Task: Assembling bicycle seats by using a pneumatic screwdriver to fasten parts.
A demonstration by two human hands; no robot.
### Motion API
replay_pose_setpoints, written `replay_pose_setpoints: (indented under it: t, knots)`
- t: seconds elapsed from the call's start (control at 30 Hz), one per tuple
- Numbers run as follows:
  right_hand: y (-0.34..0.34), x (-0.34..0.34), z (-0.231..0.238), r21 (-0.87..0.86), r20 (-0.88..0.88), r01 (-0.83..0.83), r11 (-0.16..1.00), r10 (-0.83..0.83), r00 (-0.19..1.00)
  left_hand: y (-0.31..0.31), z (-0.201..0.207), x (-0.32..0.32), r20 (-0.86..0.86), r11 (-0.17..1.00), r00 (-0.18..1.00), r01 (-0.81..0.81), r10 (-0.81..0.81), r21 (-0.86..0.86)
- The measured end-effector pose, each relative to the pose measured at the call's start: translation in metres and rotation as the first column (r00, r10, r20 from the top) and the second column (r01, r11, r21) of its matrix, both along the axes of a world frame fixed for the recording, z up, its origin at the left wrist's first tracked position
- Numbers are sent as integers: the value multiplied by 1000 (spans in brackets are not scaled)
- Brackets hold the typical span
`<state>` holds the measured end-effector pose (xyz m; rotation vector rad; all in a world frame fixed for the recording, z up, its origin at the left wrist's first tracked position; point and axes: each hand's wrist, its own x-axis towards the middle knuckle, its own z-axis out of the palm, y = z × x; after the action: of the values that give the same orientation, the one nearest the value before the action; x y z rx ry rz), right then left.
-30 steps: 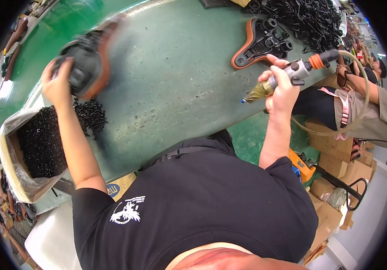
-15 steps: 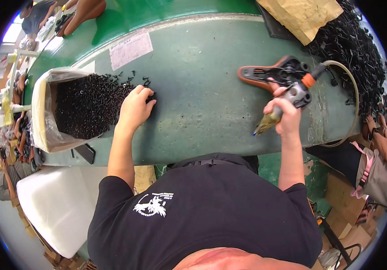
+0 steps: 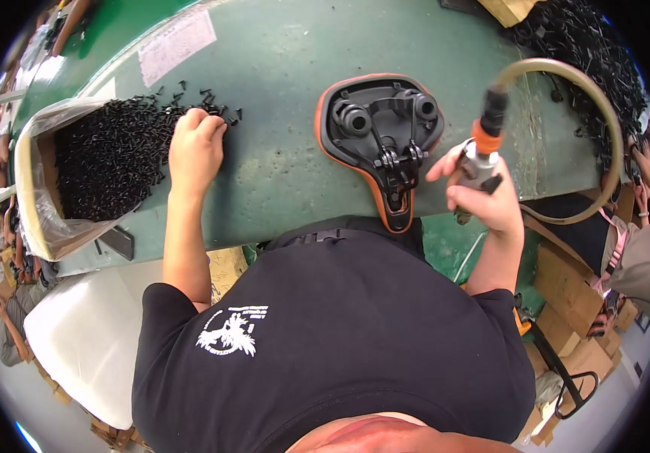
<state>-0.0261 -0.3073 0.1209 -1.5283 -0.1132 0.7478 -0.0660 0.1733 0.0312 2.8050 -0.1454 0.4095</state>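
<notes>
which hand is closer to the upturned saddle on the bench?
Right. The right hand, gripping the air screwdriver, sits just beside the saddle, at its right edge. The left hand is farther off to the left, resting on the black screws.

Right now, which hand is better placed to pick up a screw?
Left. The left hand already rests on the loose black screws, while the right hand grips the pneumatic screwdriver.
</notes>
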Motion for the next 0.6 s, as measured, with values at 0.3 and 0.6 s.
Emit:
replay_pose_setpoints:
  t: [0.3, 0.6]
  knots:
    - [49, 3, 47, 595, 509, -180, 783, -193, 839, -39, -3, 7, -73, 608, 970, -203, 233, -768]
    - [74, 5, 59, 585, 667, -281, 761, -254, 701, -50, -5, 7, 120, 812, 957, -155, 266, -563]
